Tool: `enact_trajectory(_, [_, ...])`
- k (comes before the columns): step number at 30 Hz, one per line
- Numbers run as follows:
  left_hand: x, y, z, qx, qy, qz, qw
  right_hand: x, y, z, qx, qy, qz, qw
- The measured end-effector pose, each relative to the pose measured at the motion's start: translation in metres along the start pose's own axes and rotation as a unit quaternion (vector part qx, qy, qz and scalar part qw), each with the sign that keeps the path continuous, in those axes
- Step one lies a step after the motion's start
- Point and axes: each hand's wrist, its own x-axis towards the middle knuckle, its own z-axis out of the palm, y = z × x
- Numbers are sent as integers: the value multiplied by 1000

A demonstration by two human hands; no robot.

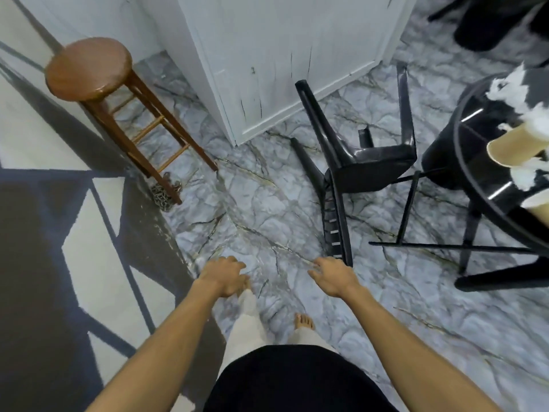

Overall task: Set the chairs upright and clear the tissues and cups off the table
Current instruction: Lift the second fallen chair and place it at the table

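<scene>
A black chair (371,166) lies tipped over on the marble floor, backrest down toward me and legs pointing away. My right hand (332,276) hovers just short of the backrest's lower end, fingers apart, holding nothing. My left hand (225,275) hangs lower left of it with loosely curled fingers, also holding nothing. At the right edge stands a round black glass table (475,162). Crumpled white tissues (505,87) and a tan paper cup (511,144) lying on its side sit on it. Another dark chair (493,22) shows at the top right.
A wooden stool (89,69) stands upright at the left, a chain (162,194) at its foot. A white cabinet (282,63) fills the top centre. A patterned grey and cream rug (59,233) covers the left floor. The table's thin black frame (445,248) spreads beside the fallen chair.
</scene>
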Motion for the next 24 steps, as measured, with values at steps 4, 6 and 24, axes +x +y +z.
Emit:
enact_trajectory(4, [46,-19,-50,51,-8,51,997,24,-15,-11,53,12,55,997])
enact_trajectory(6, [66,-27,-72,83,-10,83,993,34,-25,-15,88,21,88,992])
enact_trajectory(24, [204,-9,-247,393,-3,267,880,87,-70,-27,298,148,289,897])
